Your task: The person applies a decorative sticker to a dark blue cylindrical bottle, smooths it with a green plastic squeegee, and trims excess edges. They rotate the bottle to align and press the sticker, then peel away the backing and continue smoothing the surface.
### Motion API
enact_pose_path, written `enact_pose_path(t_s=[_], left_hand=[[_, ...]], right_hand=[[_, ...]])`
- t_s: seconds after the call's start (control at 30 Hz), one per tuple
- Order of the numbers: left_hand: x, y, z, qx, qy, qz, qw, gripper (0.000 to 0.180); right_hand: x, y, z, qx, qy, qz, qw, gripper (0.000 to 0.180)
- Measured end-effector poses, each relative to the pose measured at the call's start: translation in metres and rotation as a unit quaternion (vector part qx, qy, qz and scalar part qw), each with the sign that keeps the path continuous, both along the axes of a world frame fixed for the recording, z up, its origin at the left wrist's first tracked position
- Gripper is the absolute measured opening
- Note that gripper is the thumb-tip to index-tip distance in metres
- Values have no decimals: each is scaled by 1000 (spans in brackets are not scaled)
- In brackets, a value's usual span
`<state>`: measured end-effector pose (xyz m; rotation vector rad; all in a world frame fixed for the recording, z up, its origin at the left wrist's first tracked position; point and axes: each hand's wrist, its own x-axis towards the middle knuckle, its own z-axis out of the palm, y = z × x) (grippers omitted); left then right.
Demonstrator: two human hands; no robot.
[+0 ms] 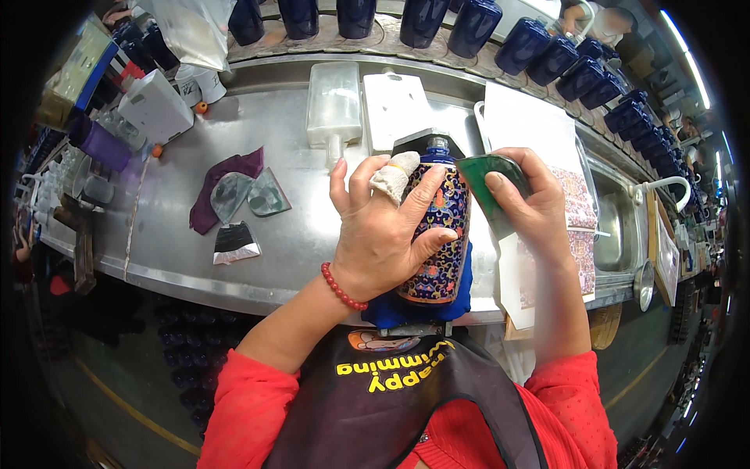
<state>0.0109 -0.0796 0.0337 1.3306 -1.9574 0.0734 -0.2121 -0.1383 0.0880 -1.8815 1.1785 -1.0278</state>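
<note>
Left hand (383, 234) grips patterned bottle (441, 234) (right hand (531, 207) holds green pad (488, 184)).

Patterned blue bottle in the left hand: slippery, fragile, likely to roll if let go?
The bottle looks glazed and glossy, so probably slick and breakable. Its round body would likely roll if laid on the steel bench. The left hand wraps it, with a blue cloth beneath as cushioning.

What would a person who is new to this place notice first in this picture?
First, the patterned blue bottle at the centre, lying on a blue cloth at the metal counter's near edge. The left hand, one finger bandaged, grips it, while the right hand presses a green pad against its shoulder. A row of plain dark blue bottles runs along the back.
</note>
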Motion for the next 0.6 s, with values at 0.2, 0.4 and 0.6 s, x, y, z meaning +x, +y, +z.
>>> enact_pose_path(t_s=[0.2, 0.4, 0.6], left_hand=[[5, 1, 1, -2, -16, 15, 1000, 75], [6, 7, -7, -6, -1, -22, 1000, 79], [16, 13, -21, 25, 75, -22, 997, 84]], right_hand=[[-2, 4, 1, -13, 16, -3, 1000, 21], [6, 2, -3, -235, 158, 49, 958, 25], [26, 15, 45, -261, 233, 314, 883, 17]])
